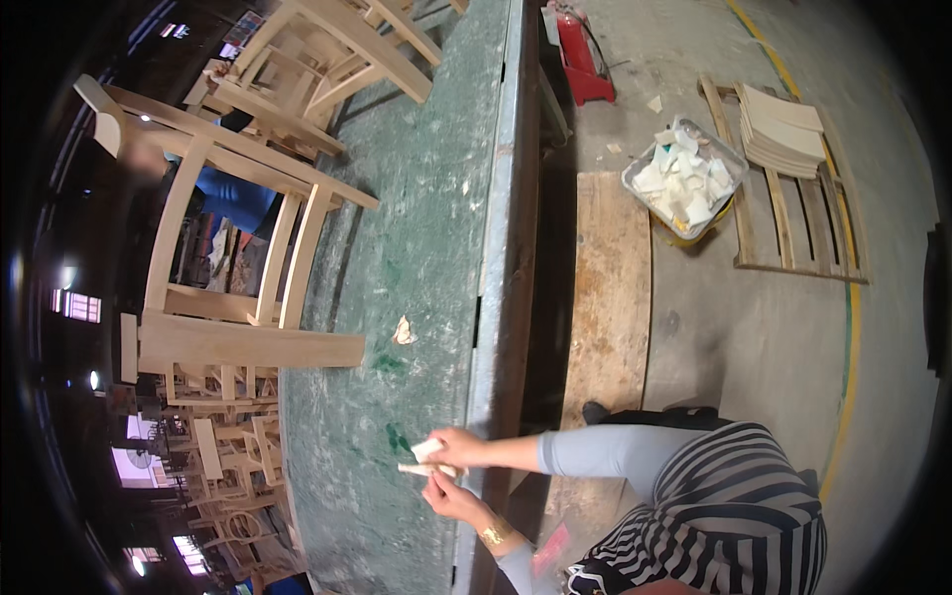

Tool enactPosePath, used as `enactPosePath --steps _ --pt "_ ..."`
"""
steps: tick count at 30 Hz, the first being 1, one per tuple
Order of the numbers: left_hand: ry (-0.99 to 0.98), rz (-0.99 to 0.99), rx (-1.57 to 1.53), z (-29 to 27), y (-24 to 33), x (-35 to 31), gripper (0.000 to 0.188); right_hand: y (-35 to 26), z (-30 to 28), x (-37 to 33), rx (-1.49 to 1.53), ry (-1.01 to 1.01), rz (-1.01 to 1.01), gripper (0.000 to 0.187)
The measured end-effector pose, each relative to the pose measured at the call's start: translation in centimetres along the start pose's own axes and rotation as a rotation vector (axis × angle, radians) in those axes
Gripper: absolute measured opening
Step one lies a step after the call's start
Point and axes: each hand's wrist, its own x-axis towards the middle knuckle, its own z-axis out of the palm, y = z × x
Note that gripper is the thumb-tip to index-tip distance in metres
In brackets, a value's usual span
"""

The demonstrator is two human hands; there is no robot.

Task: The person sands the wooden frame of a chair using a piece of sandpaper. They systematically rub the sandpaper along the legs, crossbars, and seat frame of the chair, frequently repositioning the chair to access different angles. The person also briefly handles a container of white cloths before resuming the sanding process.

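Observation:
My two hands meet at the edge of a green-topped workbench (416, 248). My right hand (458, 447), on a grey-sleeved arm, pinches a small white piece (426, 450). Just below it my left hand (448, 496), with a gold bracelet at the wrist, holds a thin pale strip (418, 469) that lies flat over the bench top. The two pieces touch or nearly touch, and I cannot tell what they are made of. A dark green smear (398, 437) marks the bench beside them.
An unfinished wooden chair frame (248, 258) lies on the bench, with more frames (327, 59) behind. A crumpled scrap (403, 331) sits mid-bench. On the floor are a plank platform (605, 297), a bin of white offcuts (684, 180), a pallet with stacked panels (783, 129) and a red extinguisher (580, 55).

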Motion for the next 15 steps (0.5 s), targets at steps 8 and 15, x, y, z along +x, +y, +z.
enactPosePath --steps 8,15 --pt "-0.319 0.133 0.271 -1.2 8.0 -16.9 0.022 3.8 -8.5 -17.6 0.286 -0.045 0.205 0.043" --pt "-0.375 -0.211 -0.192 6.5 13.0 -24.6 0.034 11.0 -27.4 -22.0 0.416 0.293 0.336 0.024"
